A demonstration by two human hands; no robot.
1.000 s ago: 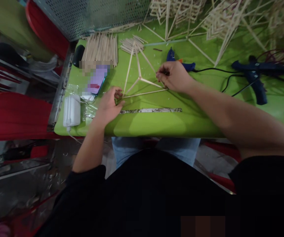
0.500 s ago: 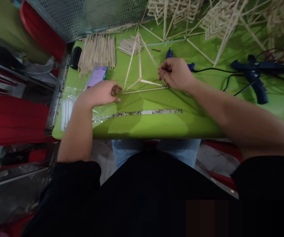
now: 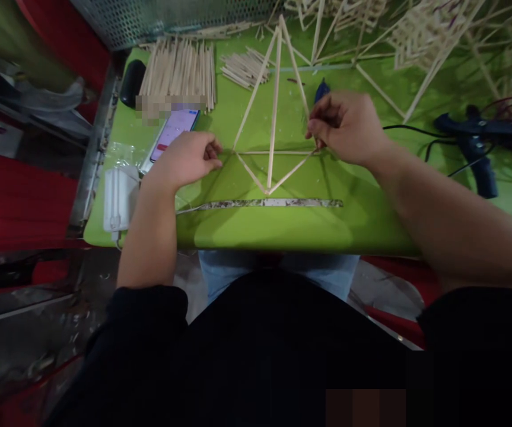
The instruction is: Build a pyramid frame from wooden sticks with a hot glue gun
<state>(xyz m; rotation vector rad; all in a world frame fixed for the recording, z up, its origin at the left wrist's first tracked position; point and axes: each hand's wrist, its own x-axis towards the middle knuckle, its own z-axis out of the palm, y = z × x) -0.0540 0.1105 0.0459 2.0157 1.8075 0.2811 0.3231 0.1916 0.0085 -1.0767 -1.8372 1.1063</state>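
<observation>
A pyramid-shaped frame of thin wooden sticks (image 3: 274, 112) stands on the green table, its tip pointing up and one base corner toward me. My right hand (image 3: 342, 127) pinches the frame at its right base corner, where the fingers hide the joint. Just outside the left base corner is my left hand (image 3: 197, 157), its fingers loosely curled and apart from the sticks, holding nothing. A flat, speckled strip (image 3: 269, 203) lies across the table in front of the frame. Behind the right hand, a blue tool tip (image 3: 321, 89) shows, mostly covered.
A pile of long sticks (image 3: 178, 71) and shorter sticks (image 3: 244, 68) lie at the back. A phone (image 3: 175, 130) and white power bank (image 3: 117, 196) are at left. At right sits a dark blue glue gun (image 3: 478, 154) with cables; finished stick structures (image 3: 429, 35) stand behind.
The stick frame has turned so that a base corner now faces me instead of a base edge. The right hand stays at its right corner; the left hand remains beside the left one.
</observation>
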